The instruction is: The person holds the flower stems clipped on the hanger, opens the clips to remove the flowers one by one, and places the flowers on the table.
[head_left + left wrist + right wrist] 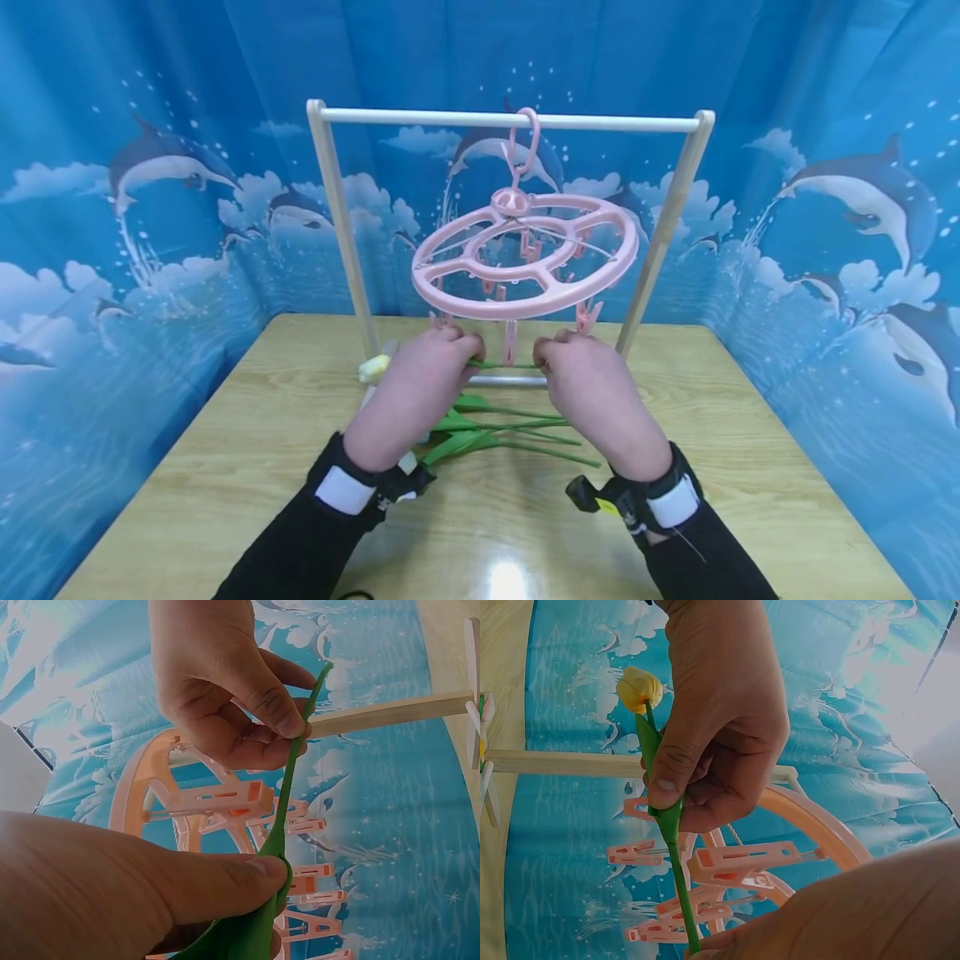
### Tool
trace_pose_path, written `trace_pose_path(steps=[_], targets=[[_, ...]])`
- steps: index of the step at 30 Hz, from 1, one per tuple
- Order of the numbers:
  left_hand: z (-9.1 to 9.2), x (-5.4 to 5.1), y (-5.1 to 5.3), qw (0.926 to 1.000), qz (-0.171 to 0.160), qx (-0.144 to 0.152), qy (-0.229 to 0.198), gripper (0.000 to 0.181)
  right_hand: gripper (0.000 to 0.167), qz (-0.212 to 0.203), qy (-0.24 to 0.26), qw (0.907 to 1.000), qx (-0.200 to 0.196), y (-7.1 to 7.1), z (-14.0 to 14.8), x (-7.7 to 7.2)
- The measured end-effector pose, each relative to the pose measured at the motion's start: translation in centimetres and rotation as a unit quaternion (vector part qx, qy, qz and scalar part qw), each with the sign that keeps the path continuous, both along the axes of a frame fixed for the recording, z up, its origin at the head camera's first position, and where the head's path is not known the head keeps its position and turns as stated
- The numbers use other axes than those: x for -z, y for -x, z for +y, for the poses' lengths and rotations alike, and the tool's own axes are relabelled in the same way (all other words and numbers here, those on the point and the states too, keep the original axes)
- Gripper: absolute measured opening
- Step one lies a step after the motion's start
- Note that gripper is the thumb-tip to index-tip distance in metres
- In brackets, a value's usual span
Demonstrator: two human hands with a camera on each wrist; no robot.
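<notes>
A yellow artificial tulip [639,688] lies sideways across both hands, just below the pink round clip hanger [487,311]. My left hand [420,375] pinches its green leaf and stem near the bloom between thumb and fingers. Further along, my right hand [592,383] pinches the thin stem [294,765] close to its end, which pokes out past the fingertips. Pink clips [511,342] dangle from the hanger between and beside the hands. Several more green stems [517,425] with leaves lie on the table beneath; their blooms are mostly hidden by my left arm.
A pale rack [420,116] stands on the wooden table [750,500], and the hanger hooks over its top bar. Its posts rise on both sides of the hands. Blue dolphin-print curtains [150,250] enclose the back and sides.
</notes>
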State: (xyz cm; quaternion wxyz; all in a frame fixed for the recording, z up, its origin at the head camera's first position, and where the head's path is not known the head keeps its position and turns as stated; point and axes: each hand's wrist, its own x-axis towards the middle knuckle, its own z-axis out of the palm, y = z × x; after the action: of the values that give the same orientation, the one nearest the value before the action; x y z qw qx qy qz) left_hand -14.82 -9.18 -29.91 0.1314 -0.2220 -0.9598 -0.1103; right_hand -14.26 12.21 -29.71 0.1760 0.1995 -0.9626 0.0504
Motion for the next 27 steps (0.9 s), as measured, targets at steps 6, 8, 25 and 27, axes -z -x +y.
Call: trace_pose_path(steps=[6,8,25,27], targets=[[0.0,0.1,0.1,1.0000,0.007,0.000,0.000,0.017,0.015,0.020,-0.005,0.9998,-0.007,0.1,-0.1,0.3],[0.0,0.1,0.2,1.0000,0.009,0.001,0.002,0.017,0.015,0.020,-0.009,0.9998,-0.006,0.1,-0.1,0.4],[0.0,0.7,0.8,1.0000,-0.004,0.002,0.008,0.017,0.016,0.003,-0.013,0.9999,-0.005,0.6,-0.2,1.0],[0.0,0.7,0.9,0.9999,-0.004,0.003,0.011,0.017,0.017,0.005,-0.018,0.9998,-0.005,0.7,-0.3,1.1]])
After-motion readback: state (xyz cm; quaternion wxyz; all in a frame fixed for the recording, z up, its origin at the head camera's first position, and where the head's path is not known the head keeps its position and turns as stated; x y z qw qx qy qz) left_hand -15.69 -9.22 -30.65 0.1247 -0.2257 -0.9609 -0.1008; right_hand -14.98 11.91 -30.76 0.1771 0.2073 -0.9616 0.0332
